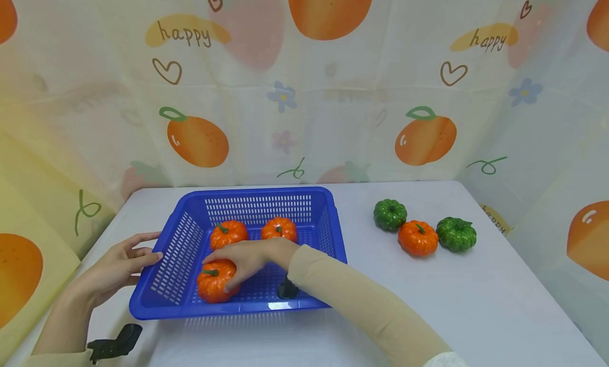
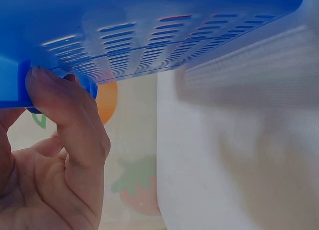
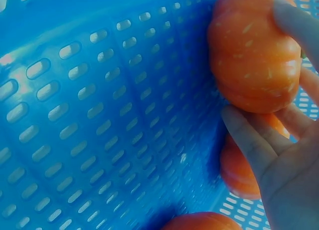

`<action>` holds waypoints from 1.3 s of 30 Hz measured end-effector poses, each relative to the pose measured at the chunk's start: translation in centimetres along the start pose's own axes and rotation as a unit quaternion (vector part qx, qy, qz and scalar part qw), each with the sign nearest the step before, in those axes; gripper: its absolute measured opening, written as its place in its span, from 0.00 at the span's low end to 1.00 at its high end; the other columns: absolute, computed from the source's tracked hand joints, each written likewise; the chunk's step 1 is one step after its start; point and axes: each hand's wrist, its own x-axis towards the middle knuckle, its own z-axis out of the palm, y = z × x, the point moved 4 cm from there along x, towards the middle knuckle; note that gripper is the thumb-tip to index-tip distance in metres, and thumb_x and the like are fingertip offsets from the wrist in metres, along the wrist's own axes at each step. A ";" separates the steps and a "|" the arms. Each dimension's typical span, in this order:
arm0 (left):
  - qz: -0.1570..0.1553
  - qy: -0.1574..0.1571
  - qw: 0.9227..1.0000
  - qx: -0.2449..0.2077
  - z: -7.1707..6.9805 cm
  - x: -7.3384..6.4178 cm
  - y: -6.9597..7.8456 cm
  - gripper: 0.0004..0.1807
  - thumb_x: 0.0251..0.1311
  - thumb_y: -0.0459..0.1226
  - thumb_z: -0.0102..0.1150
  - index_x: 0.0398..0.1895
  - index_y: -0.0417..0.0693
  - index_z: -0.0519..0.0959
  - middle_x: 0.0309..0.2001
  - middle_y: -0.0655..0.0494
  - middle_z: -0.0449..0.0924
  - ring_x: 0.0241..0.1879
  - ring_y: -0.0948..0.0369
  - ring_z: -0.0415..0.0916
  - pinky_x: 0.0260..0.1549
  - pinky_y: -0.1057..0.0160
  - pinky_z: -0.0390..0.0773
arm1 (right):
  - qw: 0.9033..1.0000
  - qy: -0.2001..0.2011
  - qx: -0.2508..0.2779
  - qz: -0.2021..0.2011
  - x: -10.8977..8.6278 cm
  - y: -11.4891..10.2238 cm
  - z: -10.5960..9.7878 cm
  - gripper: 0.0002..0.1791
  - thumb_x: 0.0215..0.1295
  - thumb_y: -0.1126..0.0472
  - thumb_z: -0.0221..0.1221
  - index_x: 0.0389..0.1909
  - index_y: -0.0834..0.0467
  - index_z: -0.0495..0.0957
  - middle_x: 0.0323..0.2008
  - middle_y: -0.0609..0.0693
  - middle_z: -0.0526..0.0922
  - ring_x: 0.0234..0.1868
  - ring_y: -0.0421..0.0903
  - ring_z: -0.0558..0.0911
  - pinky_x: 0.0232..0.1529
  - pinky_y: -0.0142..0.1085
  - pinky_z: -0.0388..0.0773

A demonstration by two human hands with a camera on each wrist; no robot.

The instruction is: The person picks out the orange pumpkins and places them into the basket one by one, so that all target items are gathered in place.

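A blue plastic basket (image 1: 238, 308) with slotted walls stands on the left part of the table. My left hand (image 1: 114, 264) holds its left rim, with fingers (image 2: 67, 98) bent at the edge in the left wrist view. Inside the basket, my right hand (image 1: 249, 256) grips an orange toy pumpkin (image 1: 211, 288) with a green stem at the front left corner. Thumb and fingers lie on different sides of that pumpkin in the right wrist view. Behind the hand are a second orange pumpkin (image 1: 230, 232) and a third orange pumpkin (image 1: 279, 228), both in the basket.
On the right side of the white table (image 1: 380, 303), a green pumpkin (image 1: 389, 214), an orange pumpkin (image 1: 417, 238) and another green pumpkin (image 1: 457, 234) stand close together. A fruit-printed curtain (image 1: 333, 113) hangs behind the table.
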 end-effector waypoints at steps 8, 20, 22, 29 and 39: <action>0.003 -0.001 1.000 0.002 0.0 0.1 0.0 0.38 0.65 0.41 0.51 0.69 0.39 0.44 0.35 0.53 0.74 0.35 0.58 0.77 0.37 0.57 0.79 | 1.000 -0.001 -0.002 0.002 0.2 0.1 0.0 0.39 0.58 0.45 0.59 0.69 0.42 0.53 0.65 0.38 0.60 0.62 0.34 0.61 0.63 0.29 0.57; 0.001 0.002 1.000 -0.002 -0.1 0.0 -0.2 0.37 0.65 0.41 0.51 0.69 0.40 0.45 0.35 0.53 0.73 0.34 0.58 0.77 0.36 0.57 0.79 | 1.000 0.000 -0.003 0.002 0.1 0.0 0.0 0.39 0.59 0.45 0.58 0.69 0.41 0.52 0.67 0.39 0.58 0.64 0.35 0.60 0.64 0.30 0.56; 0.002 0.001 1.000 -0.001 -0.1 0.0 -0.2 0.37 0.65 0.41 0.51 0.69 0.39 0.45 0.35 0.53 0.73 0.34 0.58 0.77 0.36 0.57 0.79 | 1.000 0.003 -0.002 -0.001 0.0 0.0 -0.1 0.39 0.59 0.45 0.59 0.70 0.42 0.52 0.67 0.39 0.58 0.64 0.35 0.60 0.64 0.30 0.56; 0.003 0.000 1.000 -0.004 -0.1 0.1 -0.2 0.37 0.64 0.41 0.51 0.69 0.40 0.45 0.35 0.53 0.73 0.34 0.58 0.77 0.36 0.57 0.79 | 1.000 0.012 0.004 -0.011 -0.1 0.0 -0.3 0.39 0.59 0.47 0.59 0.70 0.44 0.52 0.67 0.39 0.58 0.64 0.34 0.60 0.64 0.29 0.55; 0.002 0.002 1.000 -0.006 -0.1 0.0 -0.2 0.37 0.64 0.41 0.51 0.69 0.40 0.45 0.34 0.53 0.73 0.34 0.58 0.77 0.36 0.57 0.79 | 1.000 0.020 -0.013 -0.017 -0.9 0.2 -1.1 0.38 0.59 0.47 0.59 0.69 0.47 0.56 0.67 0.40 0.59 0.64 0.34 0.60 0.63 0.26 0.54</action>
